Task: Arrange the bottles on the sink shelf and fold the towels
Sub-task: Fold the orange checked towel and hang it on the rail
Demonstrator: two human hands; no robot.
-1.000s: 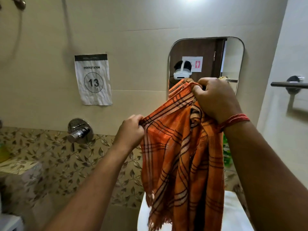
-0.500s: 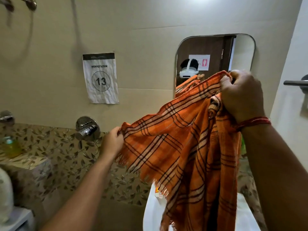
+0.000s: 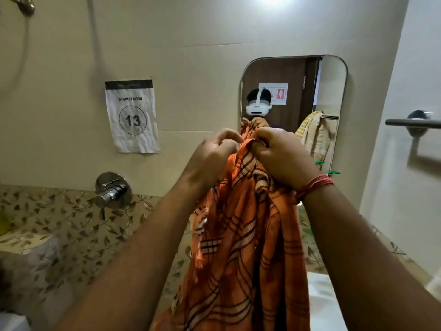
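Both hands have closed together: the left hand point(image 3: 212, 154) has swung in beside the right hand point(image 3: 281, 156), each pinching the top edge of the orange checked towel point(image 3: 241, 247), which hangs doubled before the mirror point(image 3: 334, 91), above the white sink point(image 3: 322, 306).

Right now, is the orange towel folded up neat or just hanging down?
Hanging down, bunched. Both the left hand and the right hand pinch the towel at its top, and it droops in loose wrinkles.
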